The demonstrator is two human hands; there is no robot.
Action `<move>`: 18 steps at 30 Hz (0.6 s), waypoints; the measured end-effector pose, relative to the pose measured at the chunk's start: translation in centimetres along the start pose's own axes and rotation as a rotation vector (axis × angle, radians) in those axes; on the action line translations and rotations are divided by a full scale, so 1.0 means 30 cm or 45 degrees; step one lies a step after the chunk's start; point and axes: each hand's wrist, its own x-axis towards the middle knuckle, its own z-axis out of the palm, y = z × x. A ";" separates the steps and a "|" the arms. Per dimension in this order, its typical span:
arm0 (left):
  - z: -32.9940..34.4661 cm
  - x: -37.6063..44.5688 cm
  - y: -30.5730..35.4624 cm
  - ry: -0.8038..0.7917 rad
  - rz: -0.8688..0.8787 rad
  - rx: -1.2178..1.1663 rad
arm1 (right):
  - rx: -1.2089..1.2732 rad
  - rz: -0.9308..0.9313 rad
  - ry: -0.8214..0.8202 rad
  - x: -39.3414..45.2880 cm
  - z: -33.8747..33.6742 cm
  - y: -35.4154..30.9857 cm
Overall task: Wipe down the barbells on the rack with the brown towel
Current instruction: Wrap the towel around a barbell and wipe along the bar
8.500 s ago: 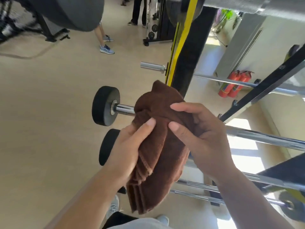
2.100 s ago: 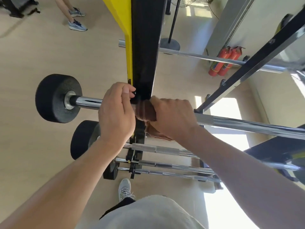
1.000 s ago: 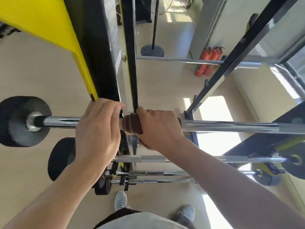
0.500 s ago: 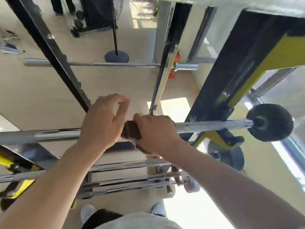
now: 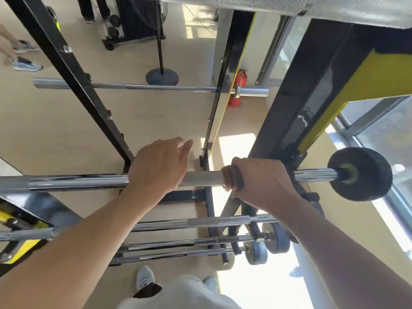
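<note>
A chrome barbell (image 5: 205, 178) with a black end weight (image 5: 361, 177) lies across the black and yellow rack (image 5: 296, 121). My right hand (image 5: 263, 181) is wrapped around the bar with the brown towel (image 5: 229, 180) bunched inside its grip; only a folded edge of towel shows. My left hand (image 5: 158, 166) rests over the bar to the left of it, fingers loosely extended, palm on the steel. More barbells (image 5: 200, 221) lie on lower pegs beneath my arms, and another bar (image 5: 156, 86) sits further out.
A thick knurled bar (image 5: 289, 7) crosses overhead at the top. A red fire extinguisher (image 5: 239, 83) stands by the wall. A round stand base (image 5: 162, 77) sits on the beige floor. Another person's shoes (image 5: 26, 65) show at far left. Windows run along the right.
My right hand has slid the towel rightward along the bar, opening a gap from my left hand. My view has swung toward the bar's right end over the last second.
</note>
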 end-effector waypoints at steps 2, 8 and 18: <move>0.013 0.001 -0.005 0.077 0.000 0.032 | 0.024 -0.154 0.062 0.054 0.018 -0.117; 0.022 0.019 -0.050 -0.138 -0.177 -0.155 | 0.124 -0.219 0.172 0.123 0.030 -0.283; 0.019 0.025 -0.020 -0.222 -0.110 -0.045 | 0.013 0.175 0.126 -0.046 0.039 0.090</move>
